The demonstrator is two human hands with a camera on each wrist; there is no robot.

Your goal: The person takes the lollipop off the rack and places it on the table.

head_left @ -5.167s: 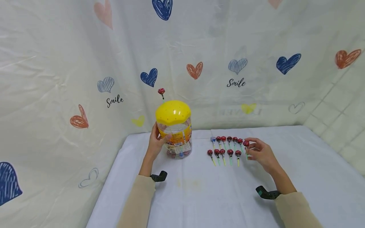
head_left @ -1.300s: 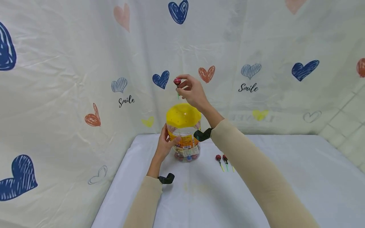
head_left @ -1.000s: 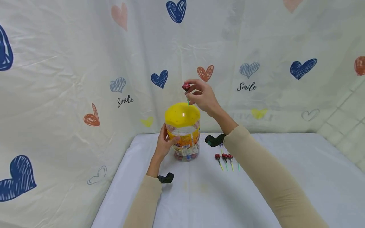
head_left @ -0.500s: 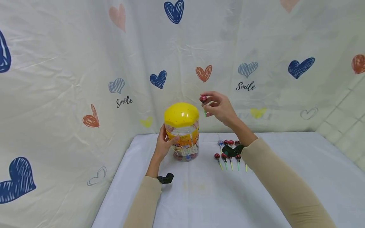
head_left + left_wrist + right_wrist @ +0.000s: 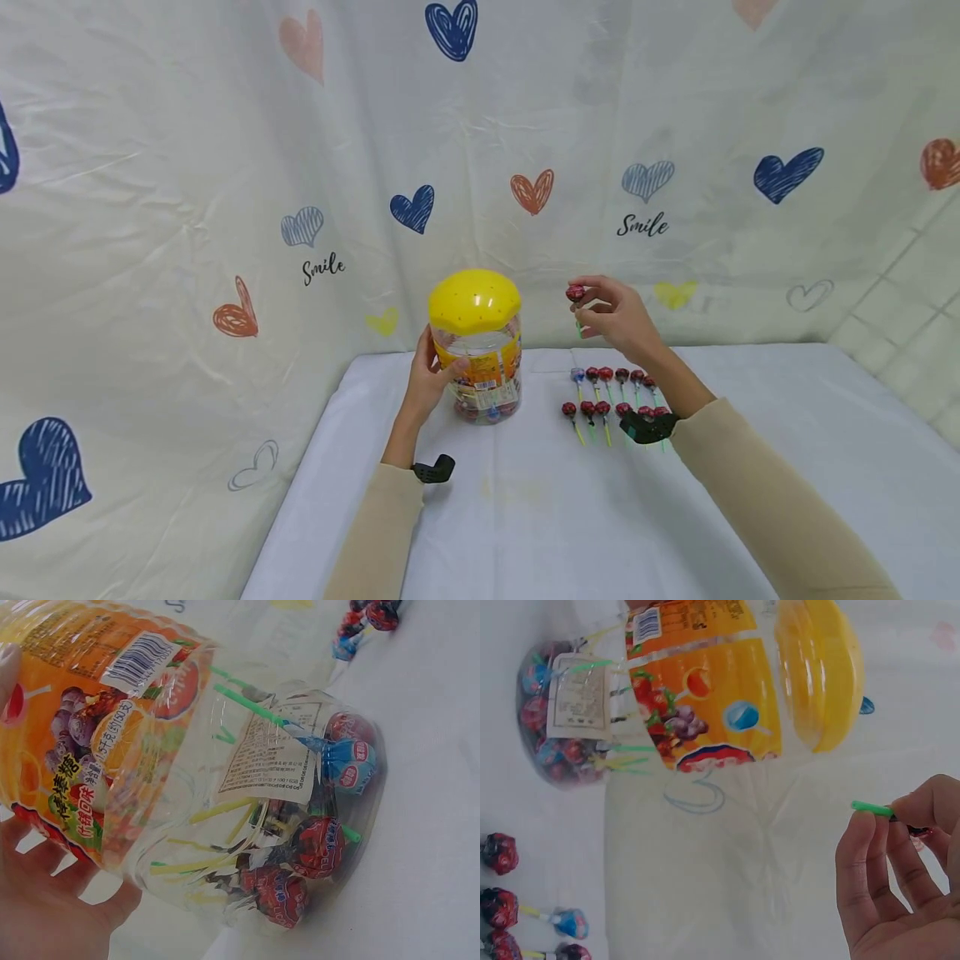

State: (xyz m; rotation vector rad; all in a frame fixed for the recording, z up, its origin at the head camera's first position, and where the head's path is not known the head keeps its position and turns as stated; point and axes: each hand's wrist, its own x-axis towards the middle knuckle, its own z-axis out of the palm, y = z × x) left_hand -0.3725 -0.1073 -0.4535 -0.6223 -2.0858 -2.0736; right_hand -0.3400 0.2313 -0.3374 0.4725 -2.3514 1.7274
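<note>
A clear plastic candy jar (image 5: pixel 483 367) with a domed yellow lid (image 5: pixel 475 302) stands upright on the table, lollipops inside its bottom. My left hand (image 5: pixel 430 385) holds it from the left, thumb across the orange label, fingers around its side. To the right of the lid, above the table, my right hand (image 5: pixel 617 317) pinches a lollipop (image 5: pixel 575 293) by its green stick, the red wrapped head pointing up. Below that hand, several lollipops (image 5: pixel 605 375) lie in two rows, sticks toward me. A blue one (image 5: pixel 577 375) starts the back row. My right wrist's camera hides part of the front row.
A white cloth covers the table (image 5: pixel 525 517). Behind it hangs a pale curtain (image 5: pixel 525 108) printed with hearts. Each wrist wears a black camera, the left one (image 5: pixel 435 469) low beside the jar.
The lollipop that stood in the lid's top is no longer there. My right hand, holding a lollipop, has moved from above the lid rightward and down. My left hand stays on the jar.
</note>
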